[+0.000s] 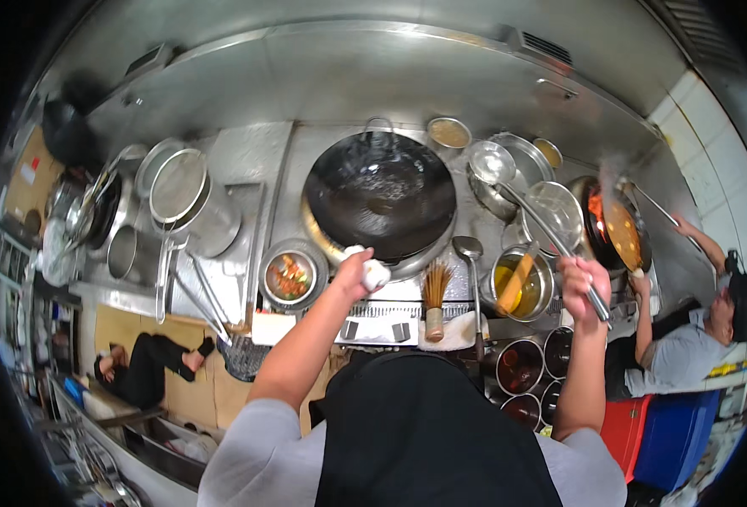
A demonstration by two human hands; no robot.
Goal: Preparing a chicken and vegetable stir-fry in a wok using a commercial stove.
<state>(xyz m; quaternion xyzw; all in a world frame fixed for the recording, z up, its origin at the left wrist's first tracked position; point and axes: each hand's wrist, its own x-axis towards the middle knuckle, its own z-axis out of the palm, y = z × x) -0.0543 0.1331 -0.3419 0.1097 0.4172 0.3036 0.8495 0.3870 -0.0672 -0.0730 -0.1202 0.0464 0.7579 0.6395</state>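
A large black wok (379,190) sits on the stove ring before me, with a shallow shiny layer of liquid at its bottom. My left hand (362,274) grips a folded white cloth (374,272) at the wok's near rim. In my right hand (584,288) is the long metal handle of a ladle (492,163), whose bowl is over the metal pots right of the wok. A bamboo wok brush (436,298) and a wok spatula (468,248) lie at the near edge. Left of my left hand stands a bowl of mixed food (291,277).
A co-worker (690,348) tends a flaming wok (620,228) on the right. A pot of yellow oil (525,285) and several sauce containers (520,367) stand near my right arm. Tall strainer pots (199,215) are on the left; another person (151,364) is partly visible beyond.
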